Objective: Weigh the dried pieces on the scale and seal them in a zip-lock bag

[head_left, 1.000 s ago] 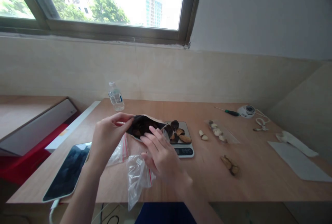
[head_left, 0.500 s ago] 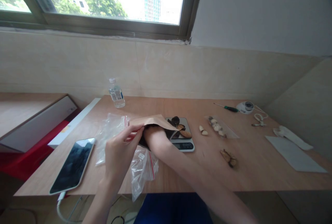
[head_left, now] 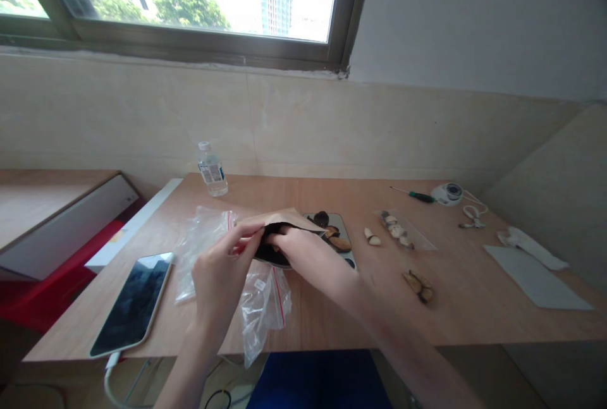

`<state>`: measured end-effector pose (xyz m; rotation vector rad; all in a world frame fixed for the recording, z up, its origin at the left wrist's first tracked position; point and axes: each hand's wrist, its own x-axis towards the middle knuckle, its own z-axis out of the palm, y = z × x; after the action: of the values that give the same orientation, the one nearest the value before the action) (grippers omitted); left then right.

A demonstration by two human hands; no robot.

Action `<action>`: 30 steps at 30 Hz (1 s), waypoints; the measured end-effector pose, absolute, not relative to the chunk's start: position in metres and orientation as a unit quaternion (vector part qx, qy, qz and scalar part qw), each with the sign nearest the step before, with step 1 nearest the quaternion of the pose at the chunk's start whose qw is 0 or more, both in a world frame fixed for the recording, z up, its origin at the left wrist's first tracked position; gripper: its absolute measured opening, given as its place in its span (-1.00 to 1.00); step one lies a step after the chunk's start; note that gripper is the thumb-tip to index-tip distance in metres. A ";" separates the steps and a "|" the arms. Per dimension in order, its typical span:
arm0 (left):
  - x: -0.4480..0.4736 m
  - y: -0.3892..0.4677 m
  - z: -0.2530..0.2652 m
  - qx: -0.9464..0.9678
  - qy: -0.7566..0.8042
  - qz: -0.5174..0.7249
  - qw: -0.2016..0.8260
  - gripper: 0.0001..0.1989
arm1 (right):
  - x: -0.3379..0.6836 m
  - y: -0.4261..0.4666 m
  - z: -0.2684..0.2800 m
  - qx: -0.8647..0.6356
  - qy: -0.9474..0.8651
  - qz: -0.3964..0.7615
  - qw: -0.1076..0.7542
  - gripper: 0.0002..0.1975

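Note:
My left hand (head_left: 222, 267) pinches the left rim of a brown paper pouch (head_left: 287, 217) with a dark inside, holding its mouth open. Into that mouth reaches my right hand (head_left: 298, 250), its fingertips hidden by the pouch and its own back. Just behind and to the right lies a digital scale (head_left: 340, 224), partly covered by my right hand and the pouch. Dried brown mushroom pieces (head_left: 337, 242) rest on its plate. Clear zip bags (head_left: 263, 301) lie under and in front of the pouch.
Right of the scale are pale pieces (head_left: 372, 238), a bag of similar pieces (head_left: 398, 231) and a brown dried clump (head_left: 419, 286). A phone (head_left: 135, 301) and water bottle (head_left: 213, 172) stand left. Farther right are a screwdriver (head_left: 421, 196), white camera (head_left: 448, 193) and paper sheet (head_left: 535, 279).
My right hand has drawn back from deep inside the pouch, so its back now shows at the mouth. My left hand keeps its hold on the rim.

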<state>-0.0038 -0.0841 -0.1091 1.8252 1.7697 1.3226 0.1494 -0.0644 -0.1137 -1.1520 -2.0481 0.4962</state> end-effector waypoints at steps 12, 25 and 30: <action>-0.005 0.004 -0.082 0.555 0.585 0.587 -0.071 -0.67 | 0.230 -0.117 -0.132 -0.486 -0.568 0.426 0.510 -0.70; 0.083 -0.068 -0.172 0.809 0.447 0.339 0.177 -0.83 | 0.271 -0.074 -0.220 -0.589 -0.553 0.276 0.520 -0.64; 0.093 -0.049 -0.206 0.849 0.434 0.267 0.144 -0.68 | 0.265 -0.066 -0.224 -0.588 -0.659 0.181 0.433 -0.66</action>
<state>0.0934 -0.0487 -0.2065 2.4456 1.2495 0.7688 0.2645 -0.0664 -0.2238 -1.4644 -1.6419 0.4506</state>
